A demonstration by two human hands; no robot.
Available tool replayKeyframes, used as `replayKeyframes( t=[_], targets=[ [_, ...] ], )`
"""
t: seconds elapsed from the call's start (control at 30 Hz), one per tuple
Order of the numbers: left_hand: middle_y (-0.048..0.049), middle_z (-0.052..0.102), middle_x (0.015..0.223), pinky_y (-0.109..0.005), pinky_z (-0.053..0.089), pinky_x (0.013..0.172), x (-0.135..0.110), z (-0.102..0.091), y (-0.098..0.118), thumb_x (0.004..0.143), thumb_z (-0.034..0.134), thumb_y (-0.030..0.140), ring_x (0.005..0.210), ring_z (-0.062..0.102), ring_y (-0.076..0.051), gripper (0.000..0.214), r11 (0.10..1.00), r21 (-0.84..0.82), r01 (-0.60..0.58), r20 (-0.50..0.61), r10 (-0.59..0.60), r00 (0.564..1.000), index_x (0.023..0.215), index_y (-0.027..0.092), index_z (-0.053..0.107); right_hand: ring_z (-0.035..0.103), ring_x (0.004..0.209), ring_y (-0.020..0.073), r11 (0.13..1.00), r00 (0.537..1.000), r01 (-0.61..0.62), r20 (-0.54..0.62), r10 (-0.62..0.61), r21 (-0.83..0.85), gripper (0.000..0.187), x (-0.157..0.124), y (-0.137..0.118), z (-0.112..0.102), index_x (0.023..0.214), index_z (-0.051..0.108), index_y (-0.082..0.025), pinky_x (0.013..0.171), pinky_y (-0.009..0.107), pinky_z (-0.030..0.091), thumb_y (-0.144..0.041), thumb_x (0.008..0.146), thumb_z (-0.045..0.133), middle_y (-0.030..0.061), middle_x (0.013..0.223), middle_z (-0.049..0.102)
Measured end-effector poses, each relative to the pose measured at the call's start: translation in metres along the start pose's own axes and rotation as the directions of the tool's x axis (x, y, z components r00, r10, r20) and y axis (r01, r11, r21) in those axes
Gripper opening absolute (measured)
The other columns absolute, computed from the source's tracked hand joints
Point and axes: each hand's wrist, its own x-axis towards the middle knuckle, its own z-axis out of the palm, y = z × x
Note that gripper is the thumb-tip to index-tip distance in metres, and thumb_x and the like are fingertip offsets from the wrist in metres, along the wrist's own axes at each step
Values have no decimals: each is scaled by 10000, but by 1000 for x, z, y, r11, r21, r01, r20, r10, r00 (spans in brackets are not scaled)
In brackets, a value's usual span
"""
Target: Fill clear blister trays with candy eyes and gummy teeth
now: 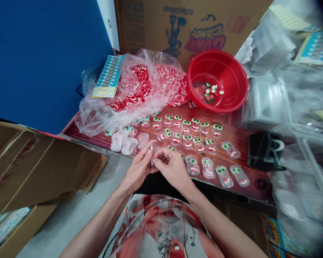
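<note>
My left hand [143,164] grips a small clear plastic tray [154,147] on edge, just above the table's front edge. The fingertips of my right hand [170,165] are pinched against the same tray from the other side; what lies inside it is hidden. To the right are several filled clear trays [207,167], each with green eyeball candies and a red-and-white mouth candy. Left of my hands lie several clear trays without candies [129,146].
A plastic bag [140,93] of red-and-white mouth candies lies behind, with a printed card sheet [108,76] on it. A red basin [218,80] holds some eyeball candies. A black tape dispenser [265,149] and clear packaging [290,143] crowd the right. Cardboard boxes [48,165] stand left.
</note>
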Motion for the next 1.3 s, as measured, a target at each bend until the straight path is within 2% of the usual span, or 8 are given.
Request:
replayKeyframes(
  t=[0.1,0.23,0.4,0.53,0.73,0.93,1.13,1.3],
  targets=[
    [-30,702,1051,-174,543,626,0,-1,-3,855,718,401,760,640,-94,597,1000,11,1,5,-1,1000,1419,320,541,560,581,118,1000,1000,-11,1,11,-14,36,1,1,0,742,596,-194,563,254,481,-227,743,611,-30,649,595],
    [-36,701,1078,-204,565,654,-1,-3,-4,860,710,410,808,655,-117,575,1000,26,-11,-2,11,1000,1408,326,554,546,582,112,999,999,-23,30,22,46,66,2,1,-1,734,584,-190,562,247,481,-231,738,635,-30,654,586],
    [-38,699,1070,-261,587,737,-2,-3,-5,859,697,459,860,644,-131,553,997,67,-37,-31,39,999,1383,320,584,604,663,126,983,1000,3,25,-7,182,161,0,-2,-2,822,582,-204,632,261,531,-329,800,681,-20,741,624],
    [-40,682,1097,-252,581,735,-3,-1,-6,836,719,461,858,608,-126,582,991,125,-50,-39,55,998,1383,308,591,593,595,116,968,1000,25,-9,-23,252,226,0,-6,-5,836,579,-212,564,244,520,-404,825,698,-28,716,611],
    [-32,636,966,-277,569,765,-8,3,-3,843,699,487,805,556,-111,628,989,150,-15,13,14,1000,1422,297,550,589,550,108,967,997,78,-24,-74,245,221,0,-8,-9,808,594,-207,534,227,492,-400,848,693,-33,664,603],
    [-2,532,803,-280,548,746,-11,6,0,857,669,522,753,508,-109,653,983,185,-4,51,-6,999,1449,292,518,579,515,102,958,999,50,-1,-52,282,224,-1,-8,-11,824,608,-205,529,226,510,-409,852,697,-41,618,602],
    [8,499,785,-213,494,663,-9,4,-3,897,634,486,711,461,-96,615,990,141,-22,100,8,995,1463,289,497,572,479,109,974,1000,20,5,-22,227,220,-4,-7,-10,851,589,-213,523,244,539,-421,870,658,-51,580,587],
    [3,527,800,-223,504,675,-8,1,-5,889,641,492,709,457,-95,620,988,151,-28,87,15,996,1458,286,506,584,516,108,992,993,114,-42,-111,59,149,-6,-6,-7,861,571,-209,516,222,515,-348,913,585,-45,622,579]
  ],
)
